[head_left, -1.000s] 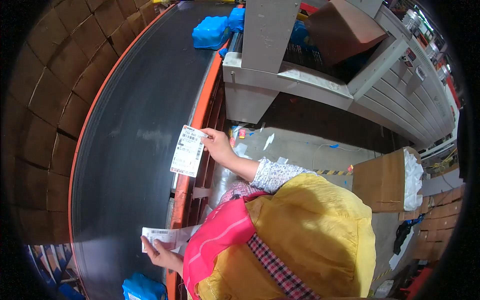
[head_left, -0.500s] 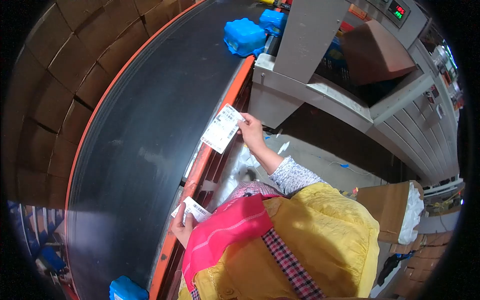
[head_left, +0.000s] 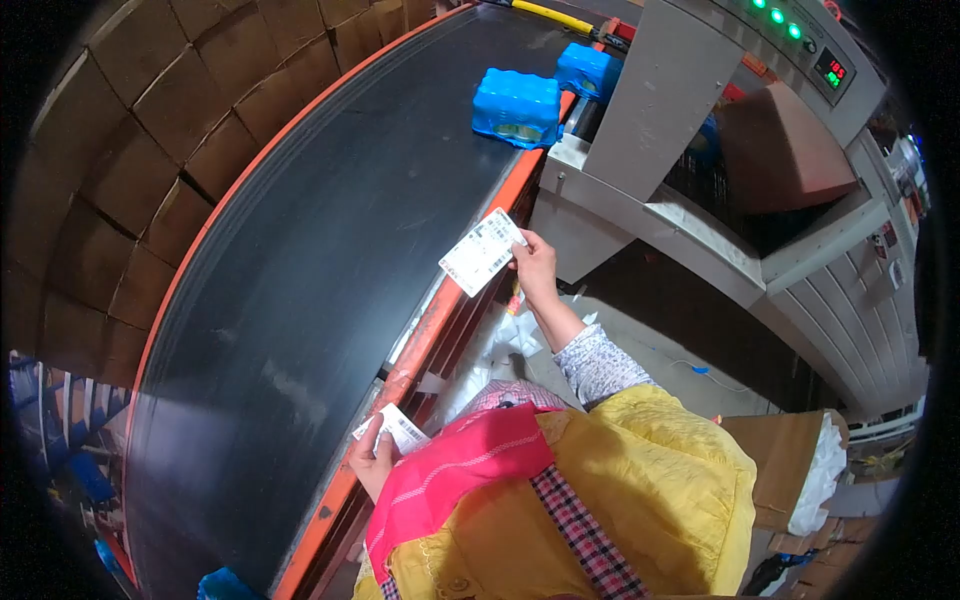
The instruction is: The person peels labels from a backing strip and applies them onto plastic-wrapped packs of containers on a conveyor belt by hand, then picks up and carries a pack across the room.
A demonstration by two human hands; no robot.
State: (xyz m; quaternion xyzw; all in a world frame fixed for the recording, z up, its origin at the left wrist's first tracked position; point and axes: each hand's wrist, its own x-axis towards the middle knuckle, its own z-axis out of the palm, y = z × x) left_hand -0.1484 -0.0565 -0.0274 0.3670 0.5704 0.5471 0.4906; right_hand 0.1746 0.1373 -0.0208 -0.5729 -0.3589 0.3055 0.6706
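Observation:
My right hand (head_left: pixel 535 267) pinches the right corner of a white printed label (head_left: pixel 482 252), held over the orange edge of the black conveyor belt (head_left: pixel 300 300). Lower down, my left hand (head_left: pixel 374 460) grips a second white label (head_left: pixel 398 430) near the same edge, its fingers closed on the label's left end. Beyond my right hand, a blue-wrapped pack (head_left: pixel 517 105) sits on the belt, with another blue pack (head_left: pixel 588 70) behind it by the machine opening. One more blue pack (head_left: pixel 226 585) shows at the bottom of the belt.
Stacked brown cartons (head_left: pixel 110 190) line the belt's far left side. A grey machine (head_left: pixel 655 90) with a lit display stands at the upper right, a tilted brown box (head_left: pixel 785 150) in its opening. An open carton (head_left: pixel 775 465) with white plastic is at the right.
The view has swung, so the belt and machine sit differently in frame. Both hands still hold their labels. The left label now lies closer to the pink sleeve, and the blue packs appear farther right.

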